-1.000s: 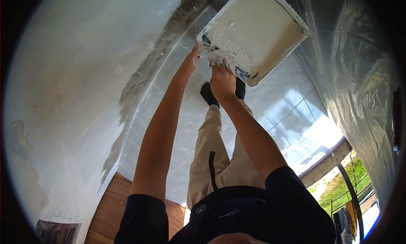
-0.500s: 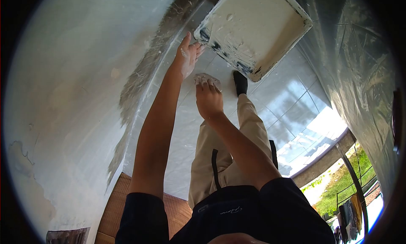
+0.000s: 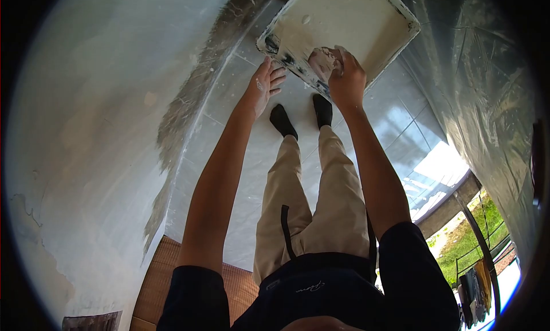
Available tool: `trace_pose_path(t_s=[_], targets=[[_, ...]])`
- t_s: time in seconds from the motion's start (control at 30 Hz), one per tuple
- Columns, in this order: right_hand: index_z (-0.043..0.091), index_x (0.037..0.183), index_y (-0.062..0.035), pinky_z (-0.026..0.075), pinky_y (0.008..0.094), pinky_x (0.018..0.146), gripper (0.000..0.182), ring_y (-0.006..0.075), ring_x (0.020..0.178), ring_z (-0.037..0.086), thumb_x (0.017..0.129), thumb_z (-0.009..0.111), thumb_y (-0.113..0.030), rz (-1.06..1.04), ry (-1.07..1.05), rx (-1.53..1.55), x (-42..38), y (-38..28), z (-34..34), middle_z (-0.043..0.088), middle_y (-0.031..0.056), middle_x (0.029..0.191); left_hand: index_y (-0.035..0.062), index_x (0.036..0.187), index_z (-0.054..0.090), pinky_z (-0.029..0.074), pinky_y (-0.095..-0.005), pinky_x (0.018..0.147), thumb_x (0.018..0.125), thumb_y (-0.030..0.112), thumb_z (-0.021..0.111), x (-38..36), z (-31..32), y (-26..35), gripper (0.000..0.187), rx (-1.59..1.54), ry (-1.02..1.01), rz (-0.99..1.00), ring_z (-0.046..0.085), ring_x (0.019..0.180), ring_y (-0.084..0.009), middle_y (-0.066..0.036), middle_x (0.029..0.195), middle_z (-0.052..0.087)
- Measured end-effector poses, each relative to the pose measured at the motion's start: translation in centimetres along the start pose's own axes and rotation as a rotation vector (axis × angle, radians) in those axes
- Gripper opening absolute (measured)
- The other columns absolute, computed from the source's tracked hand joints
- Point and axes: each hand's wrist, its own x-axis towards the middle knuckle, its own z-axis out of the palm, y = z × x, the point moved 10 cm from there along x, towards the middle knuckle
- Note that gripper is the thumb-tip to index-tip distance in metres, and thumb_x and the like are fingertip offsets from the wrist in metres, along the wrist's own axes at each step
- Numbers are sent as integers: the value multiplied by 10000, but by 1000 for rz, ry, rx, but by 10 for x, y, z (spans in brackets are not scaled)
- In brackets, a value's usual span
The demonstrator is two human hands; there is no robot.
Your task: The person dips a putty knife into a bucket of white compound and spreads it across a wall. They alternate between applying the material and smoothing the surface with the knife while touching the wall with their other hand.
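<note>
A square tray (image 3: 366, 21) filled with white paste lies on the tiled floor at the top of the head view. My right hand (image 3: 346, 76) is closed around a paste-soaked wad (image 3: 322, 60) and presses it on the tray's near rim. My left hand (image 3: 264, 89) hovers just left of the tray's near corner. Its fingers are spread and smeared white, and it holds nothing. My two feet in black socks (image 3: 303, 116) stand just below the tray.
A white wall (image 3: 97, 130) with a rough grey strip along its base runs down the left. Clear plastic sheeting (image 3: 487, 102) hangs on the right. A brown woven panel (image 3: 154, 279) lies at the bottom left. Greenery shows through an opening at the lower right.
My right hand moved with the wad from the floor below the tray up onto the tray's near rim. My left hand stayed by the tray's corner. My left foot came into view.
</note>
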Motion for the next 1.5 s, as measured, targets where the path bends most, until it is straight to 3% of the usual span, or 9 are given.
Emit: trace_pose_path(t_s=[0.3,0.63,0.97,1.2,1.5], targets=[[637,1125,-25,520,391,838,388,349,946,660,763,522,55,-105,11,-69,45,20,1,675,196,1018,7,1509,105,183,-479,1133,915,681,290,1,11,-21,917,-62,13,-12,332,1377,-329,-213,1508,302],[634,1141,-15,516,393,839,386,368,927,655,768,537,10,-49,-138,-27,38,20,37,669,220,997,27,1495,214,183,-477,1128,909,695,255,0,1,-28,890,-78,8,-15,349,1365,-321,-189,1473,378],[628,1185,-24,510,349,847,412,332,935,670,777,565,-38,88,-253,65,34,36,50,677,220,1012,18,1493,211,178,-487,1125,897,711,253,-4,-5,-34,915,-98,5,1,349,1362,-333,-197,1467,385],[630,1181,-20,509,340,839,394,320,921,675,790,582,-43,52,-261,69,30,24,58,681,220,997,23,1491,222,189,-478,1120,903,704,256,-6,-6,-37,901,-125,6,-4,357,1354,-329,-196,1463,389],[626,1176,6,501,330,844,377,302,928,677,815,634,-103,51,-432,80,43,19,69,676,234,1018,26,1491,228,186,-483,1124,914,686,249,-7,3,-27,876,-191,-24,16,344,1364,-327,-203,1467,378]])
